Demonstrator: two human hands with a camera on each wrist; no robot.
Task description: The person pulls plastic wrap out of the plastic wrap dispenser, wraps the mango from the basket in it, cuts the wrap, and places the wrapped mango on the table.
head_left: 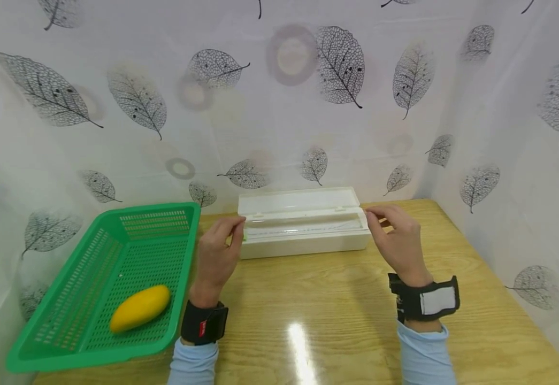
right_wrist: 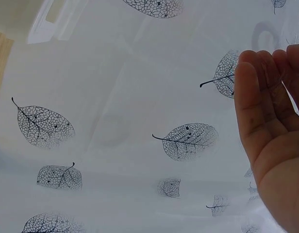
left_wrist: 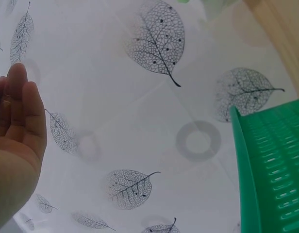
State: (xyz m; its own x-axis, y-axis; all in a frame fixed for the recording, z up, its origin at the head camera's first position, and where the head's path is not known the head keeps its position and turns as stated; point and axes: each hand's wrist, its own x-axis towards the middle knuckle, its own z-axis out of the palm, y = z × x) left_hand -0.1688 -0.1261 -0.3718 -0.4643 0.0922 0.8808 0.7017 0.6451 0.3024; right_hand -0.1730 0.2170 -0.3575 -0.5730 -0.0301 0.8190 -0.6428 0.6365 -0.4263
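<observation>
A long white cling film dispenser box (head_left: 303,247) stands on the table with its lid (head_left: 298,201) raised at the back. Clear cling film (head_left: 303,227) spans the opening, shiny and hard to make out. At the box's left end my left hand (head_left: 219,254) pinches the film's edge between thumb and forefinger. My right hand (head_left: 397,238) does the same at the right end. Curled fingers of the left hand (left_wrist: 18,131) show in the left wrist view, and those of the right hand (right_wrist: 273,121) in the right wrist view; neither shows the box clearly.
To the left, a green plastic basket (head_left: 191,256) holds a yellow mango-like fruit (head_left: 139,308). The wooden table (head_left: 327,299) meets a pale leaf-print curtain (head_left: 269,123) at the back and right. Both wrists wear black straps.
</observation>
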